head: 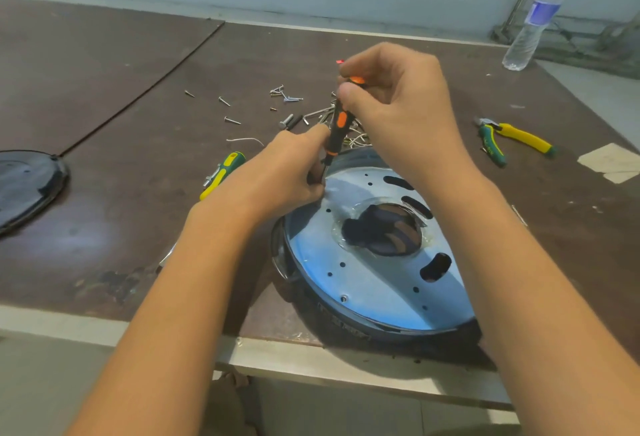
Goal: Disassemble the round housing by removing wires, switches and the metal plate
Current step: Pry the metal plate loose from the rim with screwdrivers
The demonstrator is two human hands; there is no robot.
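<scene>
The round black housing (349, 323) lies at the table's near edge, covered by a shiny metal plate (377, 280) with slots, small holes and a large middle opening. A black and orange screwdriver (337, 126) stands almost upright on the plate's far left rim. My right hand (398, 103) grips the top of its handle. My left hand (291, 169) pinches the shaft near the tip, which is hidden by my fingers. One screw (343, 298) sits in the plate near its front rim.
Loose screws, nails and hex keys (294, 106) lie scattered behind the housing. A green and yellow screwdriver (223, 174) lies to the left, yellow-handled pliers (512, 138) to the right. A dark round lid (24, 186) sits far left, a water bottle (533, 20) at the back right.
</scene>
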